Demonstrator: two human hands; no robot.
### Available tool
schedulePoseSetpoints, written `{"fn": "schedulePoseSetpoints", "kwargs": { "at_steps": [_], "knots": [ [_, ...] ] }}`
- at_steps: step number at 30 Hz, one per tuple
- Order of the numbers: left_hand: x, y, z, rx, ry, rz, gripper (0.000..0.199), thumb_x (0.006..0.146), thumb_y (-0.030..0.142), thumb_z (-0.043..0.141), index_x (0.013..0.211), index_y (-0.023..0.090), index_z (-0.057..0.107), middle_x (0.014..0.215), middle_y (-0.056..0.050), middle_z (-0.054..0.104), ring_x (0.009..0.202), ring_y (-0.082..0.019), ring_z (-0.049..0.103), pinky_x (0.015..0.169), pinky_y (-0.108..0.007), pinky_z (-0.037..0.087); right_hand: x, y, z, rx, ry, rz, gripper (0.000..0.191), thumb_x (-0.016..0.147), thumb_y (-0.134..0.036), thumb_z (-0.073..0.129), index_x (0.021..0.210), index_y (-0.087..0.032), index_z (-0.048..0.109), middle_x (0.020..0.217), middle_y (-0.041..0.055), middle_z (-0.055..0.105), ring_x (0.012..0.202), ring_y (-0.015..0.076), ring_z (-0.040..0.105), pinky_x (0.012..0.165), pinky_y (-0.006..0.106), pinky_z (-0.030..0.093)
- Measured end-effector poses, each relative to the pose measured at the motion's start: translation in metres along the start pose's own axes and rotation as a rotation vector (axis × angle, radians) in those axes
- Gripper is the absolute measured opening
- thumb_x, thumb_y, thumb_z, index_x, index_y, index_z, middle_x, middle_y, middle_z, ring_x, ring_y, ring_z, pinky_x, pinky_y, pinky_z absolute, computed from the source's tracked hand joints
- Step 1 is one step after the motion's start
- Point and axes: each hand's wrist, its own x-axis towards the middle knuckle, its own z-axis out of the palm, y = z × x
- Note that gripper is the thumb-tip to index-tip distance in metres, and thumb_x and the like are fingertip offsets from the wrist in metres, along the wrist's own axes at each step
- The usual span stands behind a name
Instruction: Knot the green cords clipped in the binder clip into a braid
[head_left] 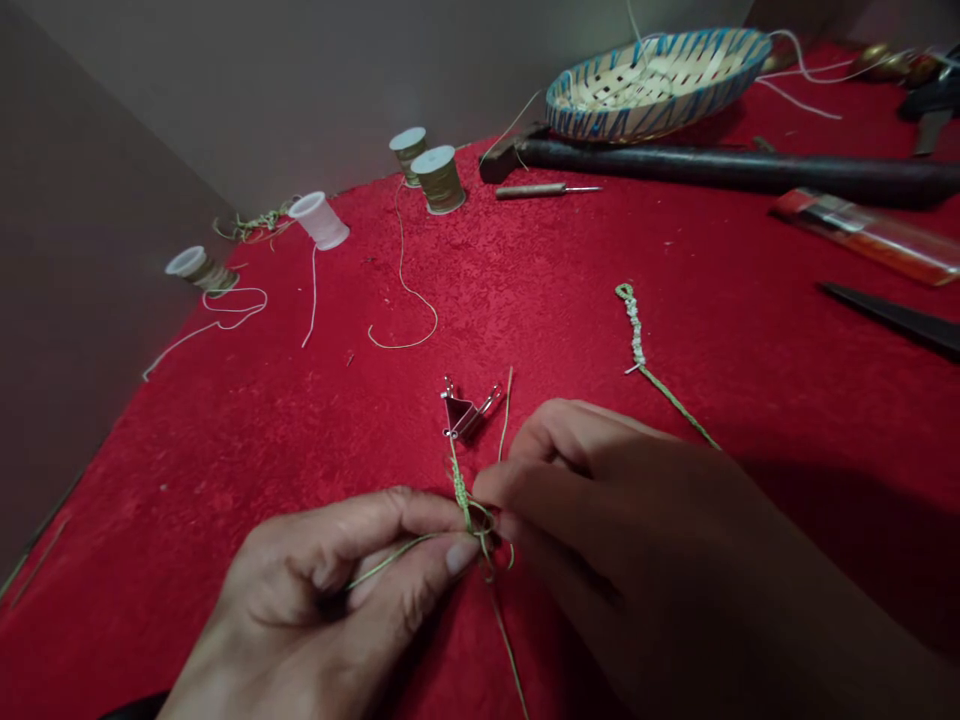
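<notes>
A binder clip [462, 416] grips the top end of a knotted green cord [460, 486] on the red cloth. My left hand [352, 590] pinches the cord between thumb and forefinger just under the knotted part, with one strand running back across its fingers. To the right, my right hand [577, 520] is closed at a small loop of the same cord, its fingertips pressed together around a strand whose loose end points up. Another strand hangs down between the hands.
Thread spools [439, 182] stand at the back left, one white [321, 222]. A woven basket [660, 85], a hammer [675, 162] and an awl [536, 191] lie behind. A second knotted cord [636, 330], an orange packet [874, 235] and a dark blade [892, 318] lie right.
</notes>
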Motion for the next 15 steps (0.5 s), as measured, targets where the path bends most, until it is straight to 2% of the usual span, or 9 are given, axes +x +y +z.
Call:
{"fn": "schedulePoseSetpoints", "kwargs": {
  "at_steps": [6,9,13,15],
  "knots": [
    [0.004,0.007,0.007,-0.006,-0.024,-0.016,0.027,0.084,0.051,0.078,0.089,0.026,0.089,0.054,0.0,0.072,0.062,-0.024,0.075,0.051,-0.025,0.061,-0.001,0.001,-0.003,-0.027,0.016,0.0,0.01,0.094,-0.036,0.073,0.103,-0.031,0.075,0.07,0.0032,0.066,0.069,0.0236,0.071,0.053,0.03,0.059],
    [-0.001,0.001,0.0,-0.02,-0.053,-0.057,0.026,0.083,0.051,0.08,0.085,0.026,0.089,0.056,0.0,0.073,0.061,-0.022,0.074,0.05,-0.023,0.06,-0.001,0.001,-0.003,-0.038,0.021,0.001,0.01,0.095,-0.036,0.072,0.103,-0.031,0.075,0.07,0.0033,0.066,0.069,0.0238,0.071,0.053,0.029,0.06],
    [-0.006,-0.012,-0.01,-0.043,-0.106,-0.127,0.018,0.08,0.049,0.087,0.081,0.03,0.087,0.064,0.003,0.079,0.059,-0.015,0.071,0.053,-0.02,0.055,-0.007,0.0,-0.003,-0.08,0.049,-0.014,0.009,0.096,-0.036,0.07,0.102,-0.031,0.074,0.07,0.0033,0.066,0.069,0.0237,0.072,0.054,0.03,0.06],
    [-0.005,-0.014,-0.008,-0.037,-0.127,-0.167,0.027,0.081,0.058,0.082,0.078,0.032,0.086,0.065,0.004,0.08,0.068,-0.018,0.076,0.055,-0.024,0.054,-0.014,-0.001,-0.004,-0.133,0.094,-0.042,0.007,0.098,-0.035,0.067,0.101,-0.031,0.072,0.07,0.003,0.066,0.068,0.0234,0.071,0.056,0.031,0.061]
  ]
}}
